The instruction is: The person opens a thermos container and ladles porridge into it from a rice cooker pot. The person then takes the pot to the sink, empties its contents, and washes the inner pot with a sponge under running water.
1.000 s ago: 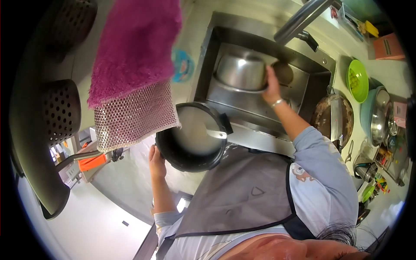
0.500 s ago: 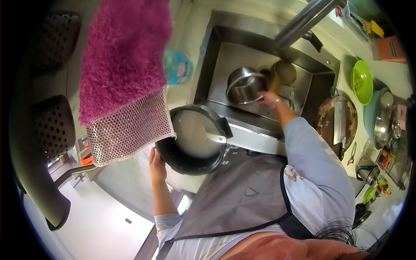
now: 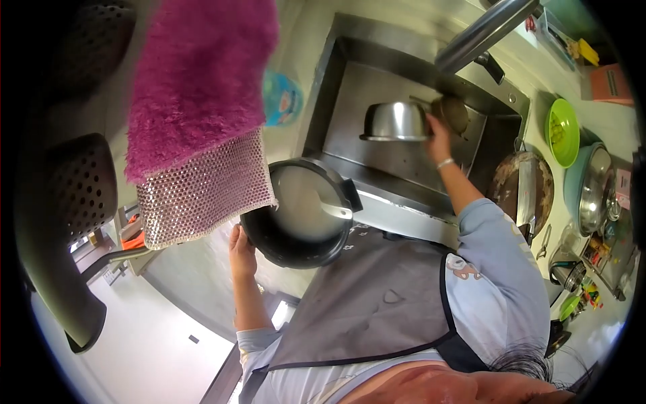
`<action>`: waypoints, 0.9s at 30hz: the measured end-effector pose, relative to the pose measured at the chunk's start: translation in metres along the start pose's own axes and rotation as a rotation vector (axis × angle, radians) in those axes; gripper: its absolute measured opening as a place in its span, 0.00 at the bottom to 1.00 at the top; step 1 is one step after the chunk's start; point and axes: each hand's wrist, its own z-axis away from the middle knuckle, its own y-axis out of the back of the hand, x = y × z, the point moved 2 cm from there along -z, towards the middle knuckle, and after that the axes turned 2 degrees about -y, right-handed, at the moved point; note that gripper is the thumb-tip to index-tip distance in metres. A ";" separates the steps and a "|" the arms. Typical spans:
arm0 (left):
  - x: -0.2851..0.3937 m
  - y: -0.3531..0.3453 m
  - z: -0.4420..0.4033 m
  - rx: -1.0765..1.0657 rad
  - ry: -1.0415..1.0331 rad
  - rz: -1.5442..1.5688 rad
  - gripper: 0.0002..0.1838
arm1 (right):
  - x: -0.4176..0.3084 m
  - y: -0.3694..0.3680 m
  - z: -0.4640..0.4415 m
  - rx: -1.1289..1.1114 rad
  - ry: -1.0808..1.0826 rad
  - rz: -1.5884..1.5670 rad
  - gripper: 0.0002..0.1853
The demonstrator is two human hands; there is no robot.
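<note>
My left hand [image 3: 242, 250] grips the side of a black pot [image 3: 296, 248] at the counter's front edge. Cloudy pale liquid stands in that pot, and a light-coloured utensil handle [image 3: 336, 211] shows at its right side. Over the sink [image 3: 377, 84], my right hand [image 3: 439, 140] has its fingers closed on the rim of a shiny steel pot [image 3: 396, 122], which is turned mouth down. Just beyond those fingers, a brownish round vessel [image 3: 452, 116] lies in the sink, partly hidden.
A pink fuzzy cloth with a mesh end [image 3: 202, 94] hangs close on the left, before a blue bottle [image 3: 281, 99]. The faucet [image 3: 488, 34] reaches over the sink. To the right are a cleaver [image 3: 527, 192] on a round board [image 3: 501, 185] and a green bowl [image 3: 560, 135].
My right hand has lifted the steel pot and tipped it from mouth facing me to mouth down, moving slightly right. My left hand and the black pot stay nearly still.
</note>
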 end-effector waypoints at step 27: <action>0.007 -0.004 0.003 -0.009 -0.021 -0.080 0.14 | -0.306 -0.076 0.191 -0.702 0.726 0.702 0.09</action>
